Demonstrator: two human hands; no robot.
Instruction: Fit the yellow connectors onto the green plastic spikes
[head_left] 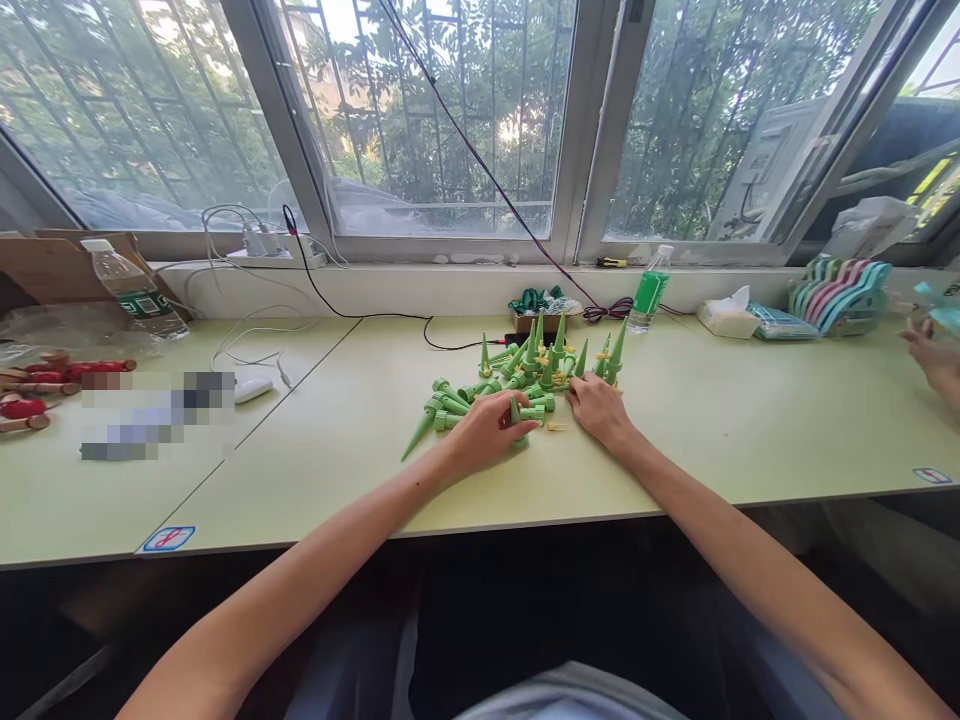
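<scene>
In the head view, my left hand [491, 430] is closed around a green plastic watering spike [515, 410], which stands point up on the table. Several more green spikes [450, 395] lie in a heap just beyond it, and others stand upright with small yellow valves [546, 378] on them. At the heap's right side is my right hand [598, 405], its fingers curled down among the spikes; whatever its fingertips hold is hidden. One loose yellow valve [556, 427] lies on the table between my hands.
Behind the heap sit a small box of green items [544, 302] and a black cable. A green-labelled bottle [651, 290] stands by the window. Tissues [727, 313] and pastel plastic pieces [844, 295] are at right, near another person's hand [934, 355]. Red wooden items [52, 375] lie left.
</scene>
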